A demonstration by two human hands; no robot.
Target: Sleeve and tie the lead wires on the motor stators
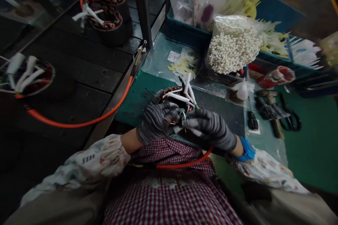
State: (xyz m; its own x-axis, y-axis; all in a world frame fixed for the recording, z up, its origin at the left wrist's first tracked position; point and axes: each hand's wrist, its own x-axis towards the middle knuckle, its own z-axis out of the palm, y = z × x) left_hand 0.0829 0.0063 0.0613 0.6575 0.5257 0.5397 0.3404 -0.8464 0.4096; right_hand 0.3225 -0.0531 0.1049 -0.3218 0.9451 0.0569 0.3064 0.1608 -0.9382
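A motor stator with copper windings sits before me at the front of the bench. White sleeved leads stick up from it. My left hand, in a grey striped glove, is closed at the near left rim, fingers curled over the edge. My right hand, gloved alike, is closed in a pinch at the near right rim. Between the fingertips a thin white cord makes a small loop by the windings. The fingertips partly cover the near rim. An orange cable crosses my lap below.
Several other stators stand on the dark slatted surface at left, one trailing an orange cable. Behind are a blue bin and a bag of small white pieces. A screwdriver, hammer and scissors lie right.
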